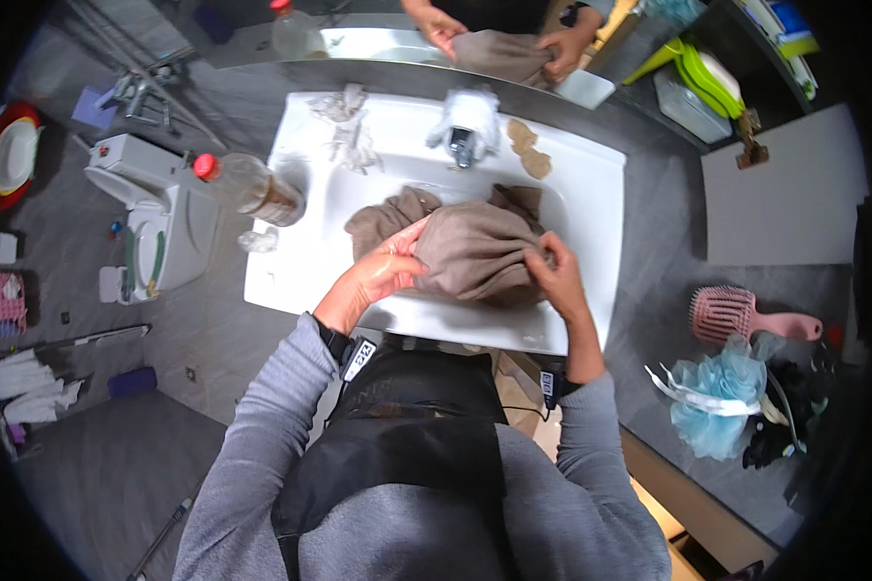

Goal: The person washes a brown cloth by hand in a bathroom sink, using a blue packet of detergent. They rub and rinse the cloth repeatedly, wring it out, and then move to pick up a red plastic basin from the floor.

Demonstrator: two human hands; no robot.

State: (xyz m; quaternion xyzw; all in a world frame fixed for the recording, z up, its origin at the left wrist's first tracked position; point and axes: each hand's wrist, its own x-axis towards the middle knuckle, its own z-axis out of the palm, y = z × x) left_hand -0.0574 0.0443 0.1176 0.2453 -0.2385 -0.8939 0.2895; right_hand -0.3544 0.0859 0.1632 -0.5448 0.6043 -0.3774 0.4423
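A greyish-brown cloth [475, 252] is bunched up over the basin of the white sink [591, 194]. Its folds bulge upward between my hands, and looser parts of it lie in the basin behind. My left hand [383, 276] grips its left edge, thumb and fingers closing on the fabric. On the other side, my right hand [557, 281] pinches the right edge. Whether it is a garment or a towel I cannot tell. Beyond the cloth stands the tap [463, 145], with something white and crumpled wrapped over it.
On the sink's left rim stands a clear bottle with a red cap [262, 194]. Crumpled clear plastic [354, 131] and a tan scrap [529, 150] lie on the back rim. The right counter holds a pink hairbrush [746, 318] and a blue mesh puff [717, 397]. A toilet [155, 228] is at left.
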